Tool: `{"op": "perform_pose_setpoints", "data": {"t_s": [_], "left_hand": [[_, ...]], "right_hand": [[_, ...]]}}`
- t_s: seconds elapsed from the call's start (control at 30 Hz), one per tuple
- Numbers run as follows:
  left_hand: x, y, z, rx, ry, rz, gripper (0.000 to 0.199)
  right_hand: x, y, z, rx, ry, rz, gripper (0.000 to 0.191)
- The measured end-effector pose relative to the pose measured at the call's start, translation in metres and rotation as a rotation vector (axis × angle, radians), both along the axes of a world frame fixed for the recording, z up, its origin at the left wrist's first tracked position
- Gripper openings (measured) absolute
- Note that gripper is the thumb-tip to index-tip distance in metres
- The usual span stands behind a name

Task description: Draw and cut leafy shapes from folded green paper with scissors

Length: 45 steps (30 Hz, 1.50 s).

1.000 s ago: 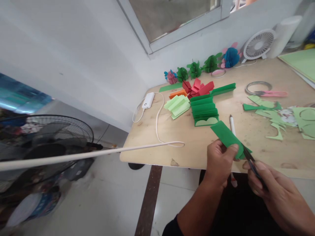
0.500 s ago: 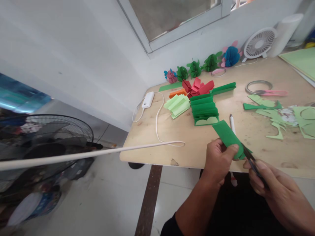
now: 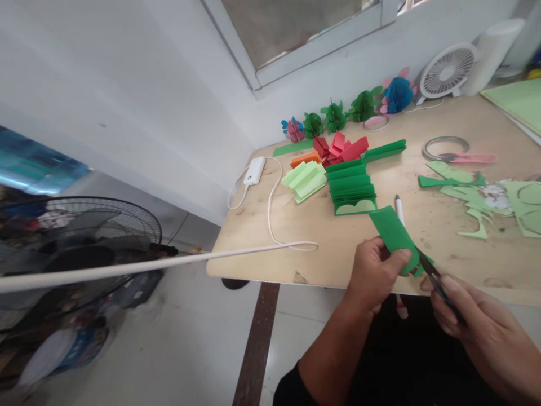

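A folded strip of green paper [image 3: 391,228] is pinched in my left hand [image 3: 376,273], thumb on top, over the table's front edge. My right hand [image 3: 469,307] grips a pair of dark scissors [image 3: 430,269], whose blades meet the strip's right edge near its lower end. That end looks rounded, with a small cut piece beside the blades. Behind the strip stand green pleated papers [image 3: 350,186] with a pale scalloped piece on the front. A white pen [image 3: 399,208] lies just beyond the strip, partly covered by it.
Pale green paper scraps [image 3: 473,208] lie at right, near pink-handled scissors [image 3: 473,158] and a tape roll [image 3: 443,148]. Red folded papers [image 3: 340,149] and light green pleats [image 3: 305,180] sit further back. A white cable [image 3: 270,214] crosses the table's left side. A small fan [image 3: 448,72] stands by the wall.
The green strip and both hands have shifted slightly to the right. The scissors remain at the strip's edge, and the cut piece beside the blades looks a little different.
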<state>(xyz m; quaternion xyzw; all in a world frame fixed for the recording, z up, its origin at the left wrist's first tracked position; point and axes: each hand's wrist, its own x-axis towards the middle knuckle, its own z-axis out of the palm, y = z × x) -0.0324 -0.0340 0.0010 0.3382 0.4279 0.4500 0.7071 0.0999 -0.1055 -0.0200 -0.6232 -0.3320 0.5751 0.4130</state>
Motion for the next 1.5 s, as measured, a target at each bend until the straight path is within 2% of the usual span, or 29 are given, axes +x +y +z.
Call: {"op": "perform_pose_setpoints", "data": {"t_s": [0.2,0.53,0.8,1.03,1.2,1.5], "left_hand": [[-0.002,0.0,-0.002,0.008,0.008,-0.026,0.024],[-0.004,0.0,0.001,0.003,0.021,-0.058,0.03],[-0.003,-0.003,-0.002,0.005,0.036,0.04,0.027],[-0.003,-0.003,0.0,-0.003,0.044,0.01,0.025],[-0.005,0.0,0.004,-0.002,0.045,-0.018,0.023],[-0.005,0.0,0.003,-0.01,0.033,-0.017,0.024]], "right_hand": [[0.002,0.002,0.004,0.019,-0.002,0.023,0.06],[0.007,-0.004,-0.007,0.047,0.006,0.032,0.056],[0.008,-0.007,-0.014,0.029,-0.007,0.033,0.055],[0.008,-0.003,-0.01,0.013,-0.052,0.053,0.06],[0.012,-0.002,-0.013,0.029,-0.099,0.078,0.06],[0.008,-0.003,-0.015,0.062,-0.057,0.07,0.057]]}}
